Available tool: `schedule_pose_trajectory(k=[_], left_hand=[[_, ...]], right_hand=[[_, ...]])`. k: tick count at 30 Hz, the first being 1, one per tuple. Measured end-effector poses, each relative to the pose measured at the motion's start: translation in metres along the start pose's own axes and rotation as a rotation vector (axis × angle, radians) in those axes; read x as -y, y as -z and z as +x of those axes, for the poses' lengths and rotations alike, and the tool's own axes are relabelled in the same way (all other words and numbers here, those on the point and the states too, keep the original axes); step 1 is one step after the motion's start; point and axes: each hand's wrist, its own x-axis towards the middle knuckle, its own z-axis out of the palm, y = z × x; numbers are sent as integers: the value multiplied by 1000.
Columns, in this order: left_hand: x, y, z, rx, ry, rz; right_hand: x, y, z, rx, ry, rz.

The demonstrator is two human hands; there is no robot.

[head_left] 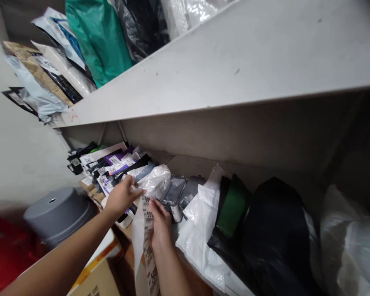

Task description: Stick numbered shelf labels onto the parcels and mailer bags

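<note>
My left hand point(121, 197) is closed on the edge of a clear plastic packet point(156, 183) standing among packed goods on the lower shelf. My right hand point(160, 224) pinches a long strip of white labels point(149, 250) printed with numbers, which hangs down in front of the shelf. Both hands are close together, just left of two grey packets point(183, 191).
The lower shelf holds white plastic bags point(200, 234), a green packet point(232, 207) and black bags point(274, 230). Black, white and purple packets point(111, 162) lie further left. The grey upper shelf point(234, 70) carries green and black bags. A grey stool point(57, 213) and a cardboard box point(95, 275) stand below.
</note>
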Motion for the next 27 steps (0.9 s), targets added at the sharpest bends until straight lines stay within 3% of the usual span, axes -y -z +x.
schedule_pose_trajectory(k=[2, 5, 7, 11, 15, 17, 21, 27], left_hand=[[0, 7, 6, 31, -204, -68], [2, 14, 15, 267, -385, -206], [5, 16, 21, 377, -341, -257], [9, 18, 28, 394, -184, -296], [6, 18, 24, 524, -120, -335], [5, 15, 20, 514, -122, -394], [4, 3, 17, 333, -84, -489], [3, -6, 25, 280, -51, -447]], right_hand=[[-3, -7, -3, 22, 45, 30], [-9, -14, -6, 50, 109, 56], [-12, -18, -5, 39, 113, 46], [-10, -22, -2, -11, 119, 8], [-5, -27, 0, -41, 116, -31], [-4, -30, 1, -60, 115, -59], [-10, -36, 5, -169, 138, -99], [-19, -44, 9, -420, 129, -173]])
